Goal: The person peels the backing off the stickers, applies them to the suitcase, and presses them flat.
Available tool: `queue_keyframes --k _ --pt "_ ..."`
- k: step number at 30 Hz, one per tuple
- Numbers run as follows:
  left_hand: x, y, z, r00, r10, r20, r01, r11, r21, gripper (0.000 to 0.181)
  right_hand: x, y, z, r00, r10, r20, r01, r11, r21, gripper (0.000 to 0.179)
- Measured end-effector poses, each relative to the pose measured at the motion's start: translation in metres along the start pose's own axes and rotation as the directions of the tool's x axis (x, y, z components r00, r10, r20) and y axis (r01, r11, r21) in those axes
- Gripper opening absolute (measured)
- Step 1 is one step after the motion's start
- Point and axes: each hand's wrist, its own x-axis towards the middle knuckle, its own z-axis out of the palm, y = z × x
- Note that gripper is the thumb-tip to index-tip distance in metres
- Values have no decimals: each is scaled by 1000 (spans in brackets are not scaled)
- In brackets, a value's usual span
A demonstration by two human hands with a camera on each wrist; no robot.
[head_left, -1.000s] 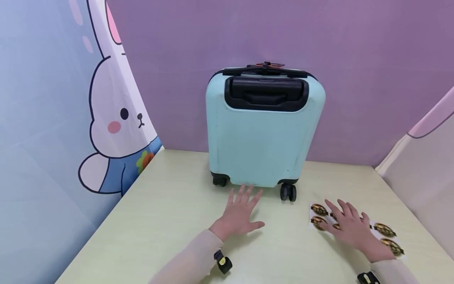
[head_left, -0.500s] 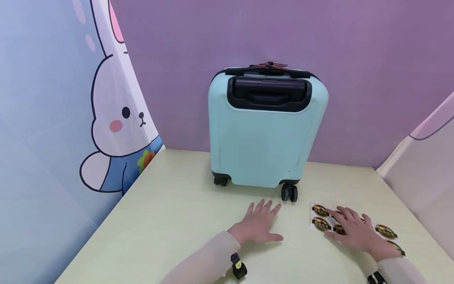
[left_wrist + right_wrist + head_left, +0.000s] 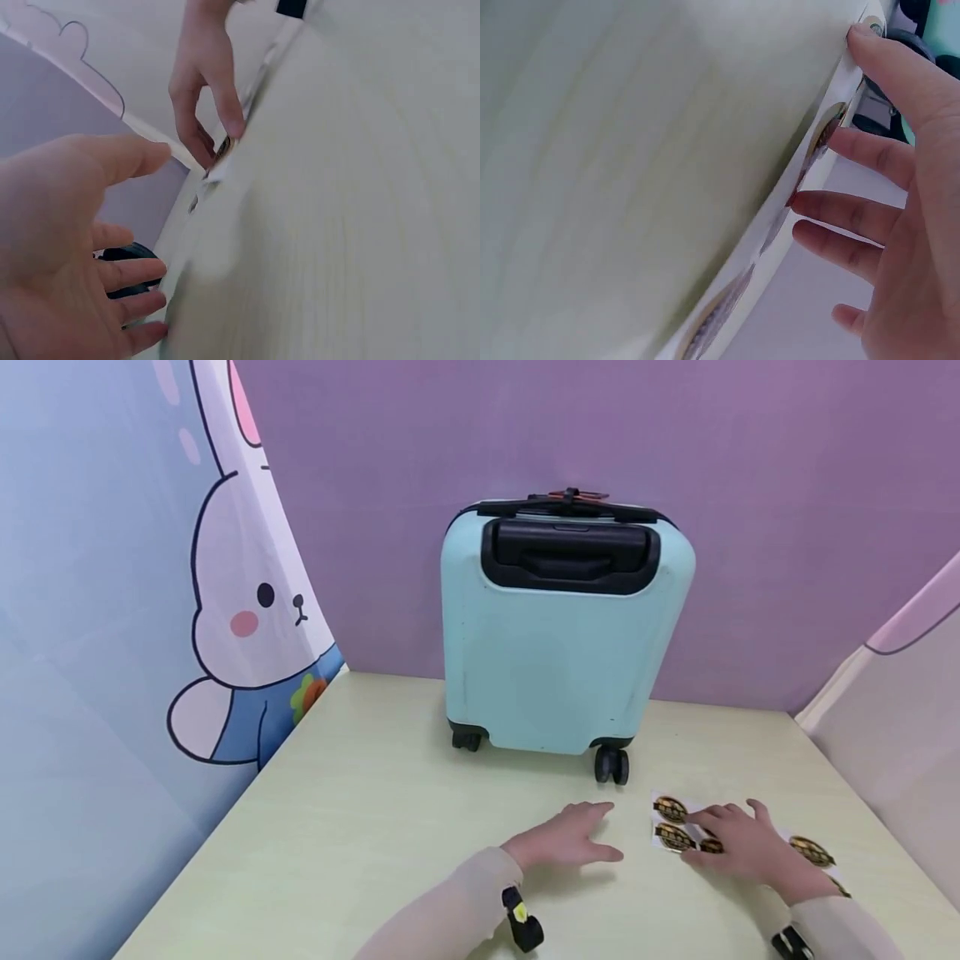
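A white sheet of oval black-and-gold stickers [image 3: 672, 837] lies on the table at the right in the head view. My right hand [image 3: 746, 843] is over it, covering its middle, with fingers and thumb spread apart. In the right wrist view, the right thumb [image 3: 889, 64] is at the sheet's edge and the fingertips are at its surface. To the left of the sheet, my left hand [image 3: 564, 839] hovers above the table with thumb and fingers apart, holding nothing. Beyond both hands stands a mint-green suitcase [image 3: 551, 668] with black handles and wheels.
The pale wooden table [image 3: 337, 827] spreads below both hands. A purple backdrop [image 3: 787, 527] hangs behind the suitcase. A blue cloth with a cartoon rabbit [image 3: 240, 610] borders the left side, and a pale cloth [image 3: 900, 735] borders the right.
My left hand has moved right and back from the suitcase toward the sticker sheet, its fingers turning to the right. My right hand has lowered onto the sheet, which has shifted slightly.
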Motion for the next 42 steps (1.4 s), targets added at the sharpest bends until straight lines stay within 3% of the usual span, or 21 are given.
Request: queue_keyframes --k 2,3,5,8,10,12,16,18,21,27,30,33,38,42 --pt "2 3 1 1000 -20 4 20 979 -203 72 2 -4 -2 1000 -5 1 5 1000 -13 51" --pt "3 5 2 999 -37 9 38 950 -311 70 3 -6 -2 1000 -4 5 5 1000 -17 51" --pt "6 8 5 997 -76 20 76 859 -507 68 4 -10 -3 1000 7 6 -7 1000 -18 49" --pt "11 12 12 992 -114 53 118 698 -706 66 5 -15 -2 1000 12 -9 -13 1000 -4 49" --pt "14 13 18 990 -125 63 126 602 -789 66 6 -18 -1 1000 9 -24 -9 1000 13 48" --pt "18 13 25 990 -138 41 108 531 -840 66 8 -21 0 999 -9 -38 10 999 30 45" --pt "25 14 39 974 -201 -102 2 458 -889 61 11 -25 0 998 -56 -34 58 996 65 38" --pt "28 15 44 954 -244 -175 -53 437 -898 55 11 -28 0 997 -77 -26 79 994 80 37" --pt "32 14 48 927 -290 -237 -107 401 -910 47 11 -33 0 994 -102 -32 104 992 76 37" --pt "32 10 46 894 -316 -317 -161 432 -887 39 13 -47 -1 978 -170 -122 169 985 -18 31" --pt "29 10 41 892 -312 -326 -180 415 -892 38 15 -52 -2 956 -221 -193 210 975 -75 28" --pt "27 11 35 897 -304 -320 -194 379 -905 36 16 -55 -3 929 -264 -258 238 963 -126 27" --pt "24 12 25 911 -262 -319 -213 365 -906 32 19 -60 -8 880 -321 -349 277 945 -172 28" --pt "19 13 17 913 -244 -327 -230 354 -906 31 19 -65 -16 851 -335 -405 290 942 -170 34"
